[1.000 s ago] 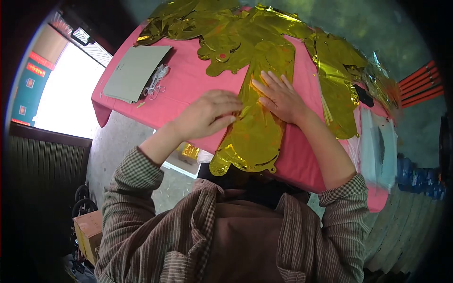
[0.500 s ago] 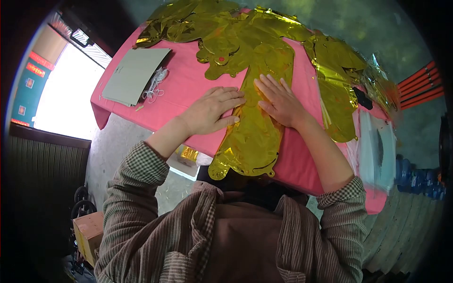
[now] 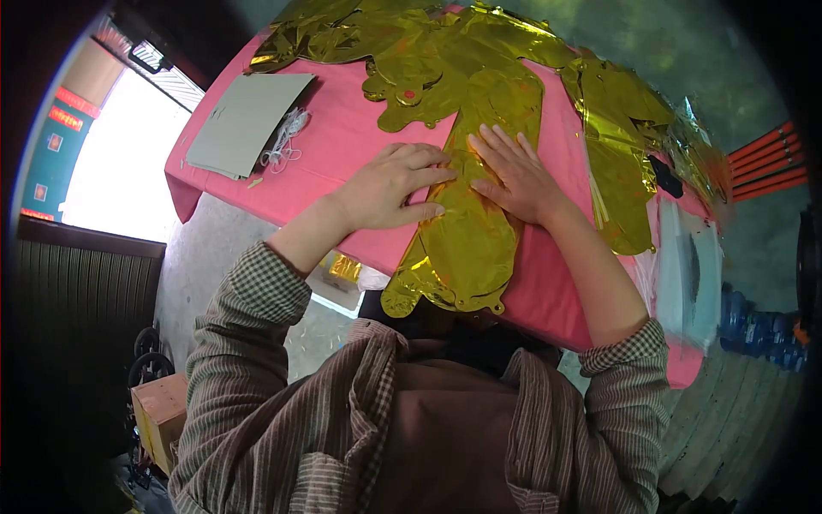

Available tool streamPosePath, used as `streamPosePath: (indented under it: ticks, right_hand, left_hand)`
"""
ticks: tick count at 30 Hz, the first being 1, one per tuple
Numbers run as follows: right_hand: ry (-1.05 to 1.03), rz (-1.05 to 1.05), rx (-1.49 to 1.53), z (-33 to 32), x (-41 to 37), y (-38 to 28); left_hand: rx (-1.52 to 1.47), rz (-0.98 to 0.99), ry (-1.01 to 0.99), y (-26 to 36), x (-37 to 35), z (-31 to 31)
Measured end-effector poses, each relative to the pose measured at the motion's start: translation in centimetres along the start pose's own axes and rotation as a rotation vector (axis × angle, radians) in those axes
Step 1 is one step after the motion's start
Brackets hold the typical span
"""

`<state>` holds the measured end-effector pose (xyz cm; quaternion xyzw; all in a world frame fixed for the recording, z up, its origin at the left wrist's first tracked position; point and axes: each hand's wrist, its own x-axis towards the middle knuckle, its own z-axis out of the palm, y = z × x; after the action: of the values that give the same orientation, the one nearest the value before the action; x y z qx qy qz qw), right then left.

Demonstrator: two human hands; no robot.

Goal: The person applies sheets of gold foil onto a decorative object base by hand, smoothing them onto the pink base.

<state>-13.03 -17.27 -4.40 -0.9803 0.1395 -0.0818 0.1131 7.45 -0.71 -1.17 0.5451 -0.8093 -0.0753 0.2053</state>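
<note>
A long gold foil piece (image 3: 471, 248) lies flat over the pink-covered table (image 3: 342, 120), its scalloped end at the near edge. My left hand (image 3: 394, 186) rests at the foil's left side, fingertips and thumb on it, nothing gripped. On the foil's right side my right hand (image 3: 520, 177) lies flat with fingers spread. A gold foil part with a red dot (image 3: 409, 94) is just beyond my left hand. More gold foil (image 3: 612, 111) spreads over the far and right parts of the table.
Grey boards (image 3: 248, 124) lie at the table's left, with white string (image 3: 287, 141) beside them. Clear plastic bags (image 3: 685, 274) hang at the right edge. Blue bottles (image 3: 758, 321) stand on the right, and a cardboard box (image 3: 160, 415) sits low on the left.
The view has shifted slightly, so the table and foil appear a little higher and to the right. Both hands remain on the foil, in nearly the same pose.
</note>
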Motion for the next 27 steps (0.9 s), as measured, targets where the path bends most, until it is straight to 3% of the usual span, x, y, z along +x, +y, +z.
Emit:
streamPosePath:
  ticks: [6,8,27]
  right_hand:
    - [-0.017,0.011,-0.016,-0.2,0.0,-0.1]
    - [-0.006,0.000,-0.010,0.0,0.0,0.0]
    - [-0.019,0.003,0.009,-0.3,0.2,0.0]
  left_hand:
    - [0.008,-0.001,0.023,0.1,-0.3,0.1]
    - [-0.125,-0.057,0.056,-0.3,-0.5,0.2]
    - [-0.029,-0.010,0.073,0.7,-0.8,0.5]
